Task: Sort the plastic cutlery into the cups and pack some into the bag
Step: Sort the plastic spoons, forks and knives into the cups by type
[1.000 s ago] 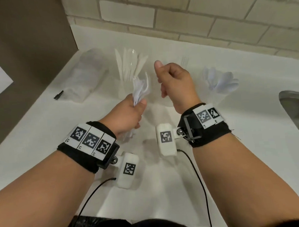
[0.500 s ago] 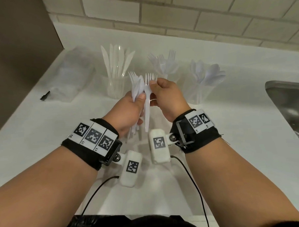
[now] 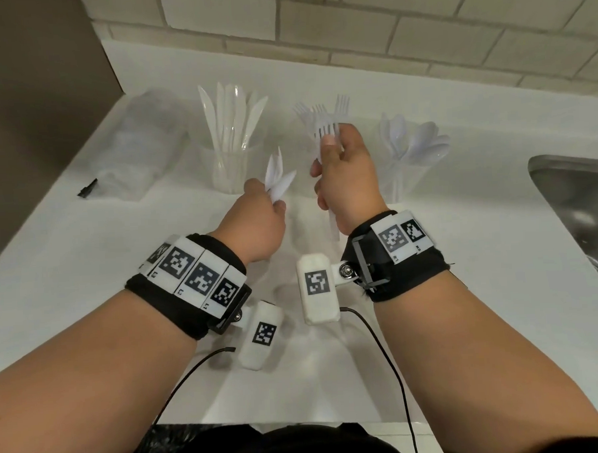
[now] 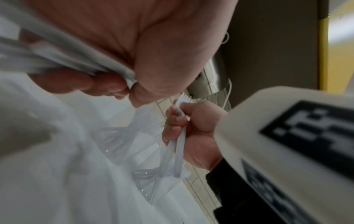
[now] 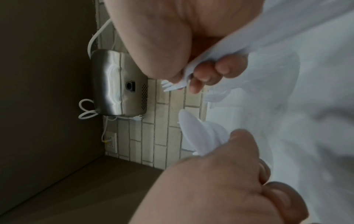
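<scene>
My left hand (image 3: pixel 259 217) grips a small bundle of white plastic cutlery (image 3: pixel 277 179), tips up; the right wrist view shows the bundle (image 5: pixel 195 133) too. To its right, my right hand (image 3: pixel 347 179) pinches white forks (image 3: pixel 326 131) upright, tines up, seen as two forks (image 4: pixel 179 145) in the left wrist view. It is raised in front of the clear cup of forks (image 3: pixel 320 112), whose body it hides. Left of that stands a clear cup of knives (image 3: pixel 231 160), and at the right a clear cup of spoons (image 3: pixel 404 170). A clear plastic bag (image 3: pixel 140 151) lies at the far left.
All of this sits on a white counter (image 3: pixel 86 256) against a brick wall. A small black clip (image 3: pixel 87 188) lies beside the bag. A steel sink (image 3: pixel 577 197) lies at the right edge. A brown panel closes the left side. A steel box (image 5: pixel 116 84) hangs on the wall.
My right hand has drawn forks out of the left hand's bundle and lifted them up and right towards the fork cup. The hands have moved apart.
</scene>
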{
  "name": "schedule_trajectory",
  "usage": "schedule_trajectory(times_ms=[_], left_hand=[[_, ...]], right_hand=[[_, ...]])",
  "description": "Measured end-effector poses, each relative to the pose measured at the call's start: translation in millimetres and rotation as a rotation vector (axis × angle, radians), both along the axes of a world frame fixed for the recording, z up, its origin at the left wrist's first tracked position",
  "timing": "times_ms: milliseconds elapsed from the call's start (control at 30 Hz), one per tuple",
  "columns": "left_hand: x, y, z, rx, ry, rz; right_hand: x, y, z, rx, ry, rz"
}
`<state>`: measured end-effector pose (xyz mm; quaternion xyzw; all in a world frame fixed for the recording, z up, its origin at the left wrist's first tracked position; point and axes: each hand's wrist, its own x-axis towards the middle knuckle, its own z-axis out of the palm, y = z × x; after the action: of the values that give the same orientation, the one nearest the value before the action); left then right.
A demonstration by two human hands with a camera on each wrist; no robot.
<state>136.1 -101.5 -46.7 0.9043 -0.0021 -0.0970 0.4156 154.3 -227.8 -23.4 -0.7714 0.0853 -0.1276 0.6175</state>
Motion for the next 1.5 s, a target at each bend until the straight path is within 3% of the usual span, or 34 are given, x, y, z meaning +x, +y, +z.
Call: schedule_trajectory(times_ms=[267, 400, 600, 700, 767, 1067, 1200, 1400, 1500], left_hand=[[-3.0, -8.6, 6.1, 0.073, 0.036, 0.021], [-6.2, -11.6, 5.3, 0.074, 0.035, -0.029], [-6.5, -9.7, 0.5, 0.060, 0.029, -0.045], [-5.5, -7.1, 0.7, 0.071, 0.015, -0.034], [-4.6, -5.8, 2.0, 0.089, 0.010, -0.027], [-4.5, -11.4, 6.2, 0.194, 0.000, -0.108], [-3.5, -12.1, 6.6, 0.107, 0.027, -0.121], [3.5, -14.9, 4.5, 0.085, 0.050, -0.115], [6.9, -17.0, 2.1, 0.066, 0.049, -0.113]], right_hand=[[-6.0, 1.5, -5.0, -0.006, 0.193, 0.133], [-3.5, 3.8, -7.3, 0.063, 0.180, 0.030], [6.5, -1.1, -1.7, 0.203, 0.002, -0.167], [11.4, -14.1, 21.3, 0.366, -0.120, -0.233], [15.8, -22.8, 36.3, 0.376, -0.190, -0.245], [54.5, -29.6, 57.8, 0.249, -0.425, -0.074], [67.6, -29.1, 46.2, 0.266, -0.370, -0.021], [84.6, -37.6, 15.7, 0.243, -0.121, -0.030], [87.8, -41.2, 12.2, 0.261, -0.101, -0.036]])
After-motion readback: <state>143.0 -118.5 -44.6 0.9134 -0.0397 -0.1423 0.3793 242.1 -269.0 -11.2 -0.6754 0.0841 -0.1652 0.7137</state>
